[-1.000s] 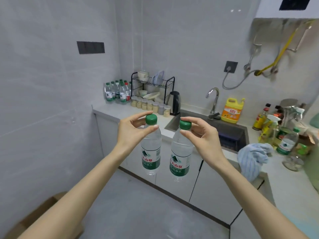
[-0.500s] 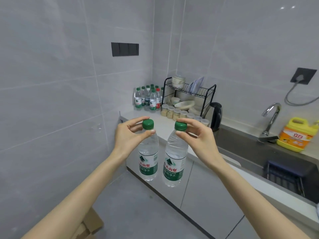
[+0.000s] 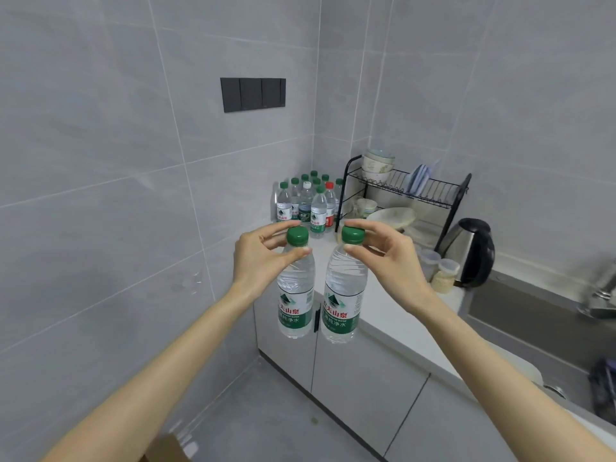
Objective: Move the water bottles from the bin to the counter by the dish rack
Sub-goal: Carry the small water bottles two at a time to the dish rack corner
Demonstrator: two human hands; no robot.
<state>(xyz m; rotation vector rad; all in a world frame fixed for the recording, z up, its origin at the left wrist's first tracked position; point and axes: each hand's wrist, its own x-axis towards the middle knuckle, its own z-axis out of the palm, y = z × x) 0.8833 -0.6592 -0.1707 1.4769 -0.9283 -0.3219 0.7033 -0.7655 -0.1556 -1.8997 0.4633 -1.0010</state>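
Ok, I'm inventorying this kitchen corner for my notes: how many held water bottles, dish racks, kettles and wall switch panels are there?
Held water bottles: 2
Dish rack: 1
Kettle: 1
Wall switch panel: 1
Total: 5

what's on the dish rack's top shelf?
On the dish rack top shelf: stacked bowls at the left end, plates standing on edge further right. Bowl insides are hidden; plate count unclear.
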